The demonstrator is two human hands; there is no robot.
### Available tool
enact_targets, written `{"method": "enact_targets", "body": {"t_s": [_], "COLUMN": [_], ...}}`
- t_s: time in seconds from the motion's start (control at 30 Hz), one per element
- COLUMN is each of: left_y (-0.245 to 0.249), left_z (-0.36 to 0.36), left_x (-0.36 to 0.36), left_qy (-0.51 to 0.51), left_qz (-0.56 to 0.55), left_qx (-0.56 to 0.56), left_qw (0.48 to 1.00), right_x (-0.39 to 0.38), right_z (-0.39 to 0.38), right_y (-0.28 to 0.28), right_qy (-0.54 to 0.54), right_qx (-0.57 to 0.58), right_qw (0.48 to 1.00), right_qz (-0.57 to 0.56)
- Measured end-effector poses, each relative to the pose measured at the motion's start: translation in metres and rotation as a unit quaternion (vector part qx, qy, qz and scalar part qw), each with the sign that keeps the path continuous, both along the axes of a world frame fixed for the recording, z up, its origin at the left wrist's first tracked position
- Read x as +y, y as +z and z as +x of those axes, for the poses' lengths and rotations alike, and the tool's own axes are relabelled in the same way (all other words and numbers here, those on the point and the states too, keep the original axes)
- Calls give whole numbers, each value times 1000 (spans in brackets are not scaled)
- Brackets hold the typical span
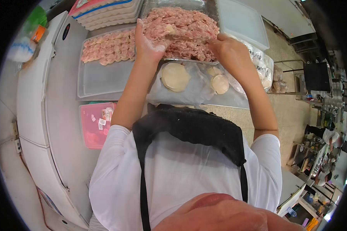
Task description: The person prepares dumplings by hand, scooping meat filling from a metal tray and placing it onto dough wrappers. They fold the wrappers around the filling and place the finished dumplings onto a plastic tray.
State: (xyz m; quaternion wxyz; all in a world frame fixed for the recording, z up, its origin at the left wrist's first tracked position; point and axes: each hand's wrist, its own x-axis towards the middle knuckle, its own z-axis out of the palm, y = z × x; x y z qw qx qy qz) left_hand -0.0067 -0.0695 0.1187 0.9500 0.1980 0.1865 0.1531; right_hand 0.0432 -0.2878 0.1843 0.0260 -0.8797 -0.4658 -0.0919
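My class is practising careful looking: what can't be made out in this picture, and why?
All in the head view:
What the right hand grips: its curled fingers cover it.
Whether the left hand holds anything: its fingers blend into the minced meat.
The metal tray's far side: cut off by the top edge.
Wording on the labels on the pink container: too small.

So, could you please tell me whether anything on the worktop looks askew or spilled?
I see no clear spill. Only the smaller round wrappers, right of the larger stack, look slightly askew: they lie offset from each other rather than in one even pile.
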Motion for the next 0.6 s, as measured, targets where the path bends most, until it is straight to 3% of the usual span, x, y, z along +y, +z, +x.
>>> {"method": "enact_targets", "body": {"t_s": [0.13,0.17,0.2,0.27,0.4,0.5,0.6], "left_y": [16,-17,-76,-35,-13,-17,-15], "left_z": [-6,1,17,-6,-31,-48,-57], "left_x": [12,38,84,80,85,108,113], "left_qy": [34,-84,-193,-4,-10,-44,-32], "left_qz": [45,-77,-196,-111,146,405,628], "left_qx": [59,-94,-244,-92,-72,-77,-1], "left_qw": [997,989,930,990,987,910,777], "right_x": [25,29,33,34,27,-1,-15], "right_z": [-14,-9,-6,-11,-6,31,44], "right_y": [-3,-7,-9,-9,-66,-65,-43], "right_qy": [57,47,41,22,57,16,-43], "right_qx": [-42,-32,-23,-37,-41,-3,20], "right_qw": [995,997,998,999,986,982,975], "right_qz": [64,51,38,13,-150,-189,-217]}}
